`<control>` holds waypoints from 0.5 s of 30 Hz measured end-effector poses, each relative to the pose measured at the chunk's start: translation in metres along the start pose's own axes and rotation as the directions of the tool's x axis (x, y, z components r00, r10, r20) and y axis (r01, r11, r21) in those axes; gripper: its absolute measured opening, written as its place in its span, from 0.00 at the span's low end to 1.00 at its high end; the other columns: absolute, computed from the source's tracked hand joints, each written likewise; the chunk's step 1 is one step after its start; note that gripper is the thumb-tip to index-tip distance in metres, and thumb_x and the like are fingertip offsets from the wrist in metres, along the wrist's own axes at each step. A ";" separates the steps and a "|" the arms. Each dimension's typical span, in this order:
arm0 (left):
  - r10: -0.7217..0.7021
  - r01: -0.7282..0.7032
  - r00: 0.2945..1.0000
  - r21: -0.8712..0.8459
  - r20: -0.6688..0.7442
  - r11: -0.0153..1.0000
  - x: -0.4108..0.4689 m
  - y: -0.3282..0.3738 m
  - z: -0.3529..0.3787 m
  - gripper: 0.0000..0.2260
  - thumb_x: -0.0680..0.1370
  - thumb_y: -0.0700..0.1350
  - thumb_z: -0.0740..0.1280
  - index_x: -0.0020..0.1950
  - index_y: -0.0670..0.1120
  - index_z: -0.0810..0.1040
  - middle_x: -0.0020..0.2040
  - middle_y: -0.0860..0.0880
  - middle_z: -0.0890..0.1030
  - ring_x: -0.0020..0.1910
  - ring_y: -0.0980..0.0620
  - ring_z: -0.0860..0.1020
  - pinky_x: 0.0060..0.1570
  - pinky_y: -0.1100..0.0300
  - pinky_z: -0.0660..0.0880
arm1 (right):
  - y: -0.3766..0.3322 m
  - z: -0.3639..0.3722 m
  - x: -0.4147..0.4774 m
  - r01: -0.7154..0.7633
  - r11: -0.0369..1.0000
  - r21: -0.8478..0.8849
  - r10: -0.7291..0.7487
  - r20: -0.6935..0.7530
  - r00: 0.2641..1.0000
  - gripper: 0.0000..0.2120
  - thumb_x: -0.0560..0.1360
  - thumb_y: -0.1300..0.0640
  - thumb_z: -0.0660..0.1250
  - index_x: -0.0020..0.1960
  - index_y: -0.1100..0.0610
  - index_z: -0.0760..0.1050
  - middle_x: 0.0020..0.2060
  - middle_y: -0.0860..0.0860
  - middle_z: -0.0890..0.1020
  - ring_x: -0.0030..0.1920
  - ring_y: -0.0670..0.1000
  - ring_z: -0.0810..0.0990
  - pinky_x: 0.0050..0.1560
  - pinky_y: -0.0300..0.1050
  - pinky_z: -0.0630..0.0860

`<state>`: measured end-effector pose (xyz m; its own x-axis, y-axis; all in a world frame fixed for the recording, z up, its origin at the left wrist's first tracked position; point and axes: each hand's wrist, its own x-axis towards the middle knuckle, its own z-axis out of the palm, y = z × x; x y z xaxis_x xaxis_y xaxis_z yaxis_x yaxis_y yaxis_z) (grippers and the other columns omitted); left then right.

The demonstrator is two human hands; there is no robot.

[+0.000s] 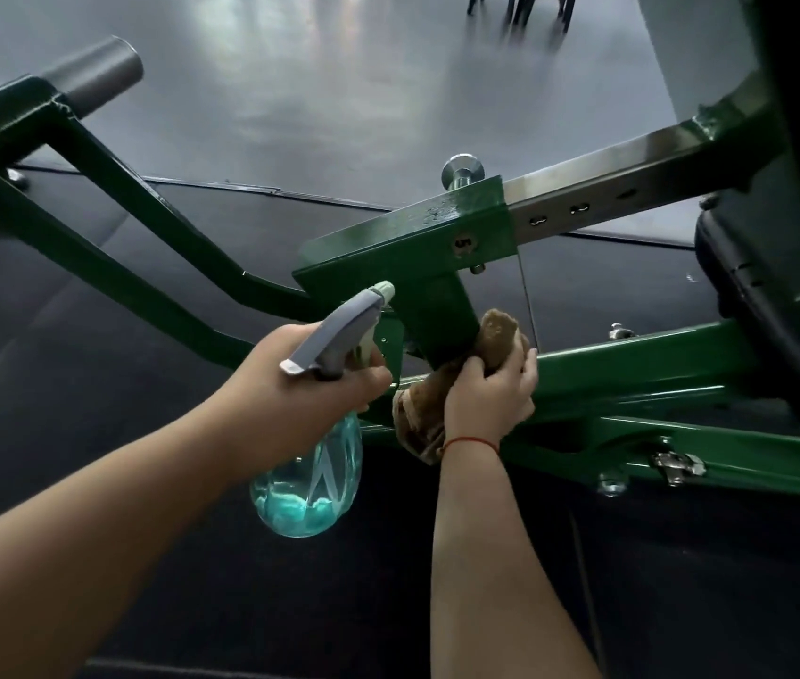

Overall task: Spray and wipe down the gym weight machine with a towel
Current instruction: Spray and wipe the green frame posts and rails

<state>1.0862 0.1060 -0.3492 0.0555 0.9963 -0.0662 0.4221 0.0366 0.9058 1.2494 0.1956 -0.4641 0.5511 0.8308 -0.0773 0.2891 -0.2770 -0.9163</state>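
Gripping the spray bottle [307, 482] by its neck, the left hand [309, 379] holds it upright at about 7 o'clock from the picture's middle. Its fingers [376, 372] are wrapped round the neck under the grey trigger head, whose pale nozzle points toward 1 o'clock at the green weight machine [388, 257]. The bottle is clear and teal, with liquid in its lower part.

Just beside it, at 3 o'clock, the right hand [491, 399] holds a brown towel [500, 330]. The fingers curl over the cloth and press it against the foot of the machine's short green post, where the post meets a sloping green rail. The towel bunches out above the fingertips at 12 o'clock and hangs from under the palm toward 7 o'clock. A red string [473, 441] circles that wrist.

A green collar tops the post, with wet specks on its upper face and a steel knob [459, 169] at its far edge. A steel bar [608, 188] with slots runs from the collar toward 2 o'clock. A black pad [770, 311] sits at 3 o'clock, and a grey peg [94, 76] juts out at 10 o'clock. Dark matting [192, 580] lies under the machine, with grey floor [339, 90] beyond.
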 end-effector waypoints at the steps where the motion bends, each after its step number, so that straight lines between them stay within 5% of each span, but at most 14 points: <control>1: -0.016 0.016 1.000 -0.001 0.001 1.000 -0.002 -0.001 0.001 0.07 0.78 0.44 0.71 0.43 0.41 0.80 0.38 0.37 0.78 0.32 0.53 0.74 0.30 0.63 0.71 | 0.008 -0.001 0.002 -0.057 0.998 -0.035 0.056 -0.007 0.998 0.25 0.81 0.58 0.62 0.77 0.50 0.66 0.79 0.51 0.59 0.73 0.62 0.62 0.72 0.52 0.62; 5: -0.058 0.058 0.998 -0.007 0.016 0.998 -0.007 -0.007 0.000 0.10 0.79 0.48 0.71 0.44 0.42 0.78 0.39 0.35 0.78 0.34 0.48 0.74 0.34 0.57 0.72 | 0.023 -0.005 0.006 -0.146 0.989 -0.037 0.143 -0.064 0.988 0.21 0.79 0.59 0.63 0.72 0.55 0.70 0.71 0.57 0.65 0.67 0.61 0.68 0.62 0.49 0.70; 9: -0.063 0.063 0.998 -0.010 0.007 0.998 -0.010 -0.010 -0.007 0.11 0.79 0.50 0.71 0.46 0.42 0.79 0.41 0.34 0.78 0.36 0.47 0.75 0.37 0.54 0.72 | 0.012 -0.001 0.009 -0.333 0.942 0.052 0.336 -0.093 0.937 0.19 0.81 0.58 0.61 0.71 0.59 0.69 0.70 0.60 0.65 0.65 0.64 0.73 0.62 0.54 0.75; 12: -0.053 0.053 0.998 -0.002 -0.017 0.999 -0.010 -0.012 -0.011 0.13 0.78 0.52 0.72 0.44 0.41 0.79 0.40 0.36 0.78 0.35 0.50 0.74 0.37 0.56 0.72 | -0.001 0.008 -0.005 -0.545 0.821 0.171 0.547 0.041 0.836 0.22 0.83 0.58 0.60 0.73 0.66 0.64 0.71 0.64 0.67 0.68 0.63 0.72 0.63 0.49 0.70; 15: -0.057 0.057 0.998 0.007 -0.016 0.998 -0.010 -0.012 -0.012 0.17 0.76 0.54 0.72 0.44 0.40 0.78 0.40 0.36 0.77 0.35 0.51 0.73 0.38 0.55 0.71 | -0.001 0.017 -0.007 -0.607 0.742 0.284 0.577 0.190 0.794 0.19 0.81 0.60 0.62 0.68 0.69 0.70 0.66 0.64 0.75 0.63 0.62 0.77 0.57 0.49 0.74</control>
<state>1.0700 0.0962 -0.3546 0.0173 0.9937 -0.1111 0.4310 0.0928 0.8975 1.2321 0.1978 -0.4695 0.4556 0.5917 -0.6650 -0.3422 -0.5733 -0.7445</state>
